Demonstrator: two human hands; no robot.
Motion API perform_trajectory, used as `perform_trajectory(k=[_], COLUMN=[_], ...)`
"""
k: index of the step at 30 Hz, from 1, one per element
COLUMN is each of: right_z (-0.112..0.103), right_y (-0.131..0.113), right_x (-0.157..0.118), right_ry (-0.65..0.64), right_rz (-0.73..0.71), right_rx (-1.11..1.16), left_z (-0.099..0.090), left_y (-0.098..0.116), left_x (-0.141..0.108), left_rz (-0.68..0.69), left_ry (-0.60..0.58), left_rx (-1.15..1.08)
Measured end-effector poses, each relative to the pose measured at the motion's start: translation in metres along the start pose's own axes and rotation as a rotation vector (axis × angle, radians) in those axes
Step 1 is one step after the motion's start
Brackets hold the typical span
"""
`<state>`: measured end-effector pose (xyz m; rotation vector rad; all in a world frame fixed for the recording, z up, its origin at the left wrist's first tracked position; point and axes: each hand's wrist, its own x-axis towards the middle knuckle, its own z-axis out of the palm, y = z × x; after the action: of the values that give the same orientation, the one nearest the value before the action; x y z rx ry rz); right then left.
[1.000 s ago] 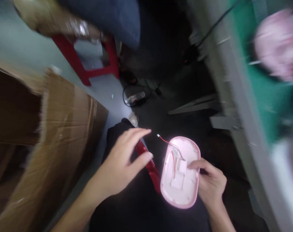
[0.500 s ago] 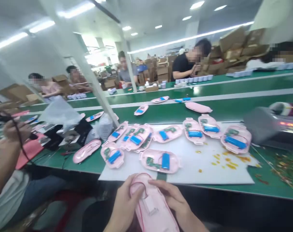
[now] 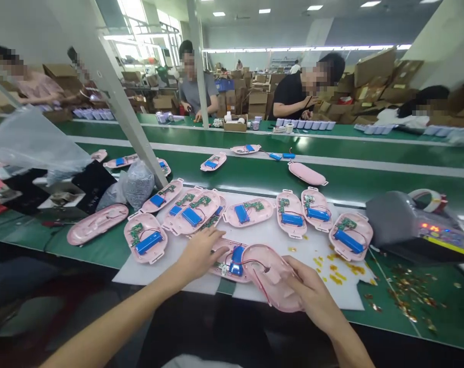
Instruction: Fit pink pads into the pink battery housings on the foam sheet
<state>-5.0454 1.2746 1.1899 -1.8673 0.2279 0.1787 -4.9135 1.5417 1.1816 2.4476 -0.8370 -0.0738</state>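
Observation:
In my right hand (image 3: 308, 291) is a pink shell (image 3: 278, 291) with red wires, its inner side showing. It overlaps the right end of another pink shell (image 3: 228, 244), which lies on the white foam sheet and carries a blue battery (image 3: 237, 260) and a circuit board. My left hand (image 3: 201, 250) rests over the left end of that lower shell, its fingers apart and partly hiding it. Several pink shells with blue batteries, among them one at the left (image 3: 145, 237) and one at the right (image 3: 350, 236), lie around on the sheet.
A grey machine (image 3: 404, 225) with a red display stands at the right, near scattered metal bits (image 3: 412, 291). Orange pieces (image 3: 335, 278) lie on the foam sheet (image 3: 255, 296). A slanted post (image 3: 128, 112) and plastic bags (image 3: 138, 184) are at the left. People sit across the green bench.
The held shell has moved up and right, over the shell on the sheet. My left hand has let go of it and reached to the lower shell. The view has turned.

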Motion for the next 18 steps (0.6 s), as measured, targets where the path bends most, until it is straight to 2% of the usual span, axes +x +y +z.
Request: perform_trajectory(k=[2,4,9,11,15,18], right_z=[-0.003,-0.002,0.014,0.026,0.054,0.067], right_y=[-0.016,-0.032,-0.067,-0.079,-0.092,-0.096], right_x=[0.012,0.022,0.045,0.053,0.066,0.071], right_ry=[0.06,0.115,0.167,0.193,0.143,0.083], right_rz=[-0.022,-0.05,-0.061,-0.09,-0.214,-0.254], right_rx=[-0.155,-0.328,-0.753,-0.886,-1.028,-1.021], left_z=[0.009,0.013,0.008,0.006,0.005,0.0], left_y=[-0.008,-0.015,-0.024,-0.022,-0.019,-0.026], left_x=[0.014,0.019,0.012,0.005,-0.01,-0.019], left_rz=[0.044,0.051,-0.1,-0.007,0.281,0.365], left_ry=[-0.089,-0.106,0.104,0.156,0.216,0.297], left_rx=[-0.008,-0.106,-0.54,-0.502,-0.157,-0.098])
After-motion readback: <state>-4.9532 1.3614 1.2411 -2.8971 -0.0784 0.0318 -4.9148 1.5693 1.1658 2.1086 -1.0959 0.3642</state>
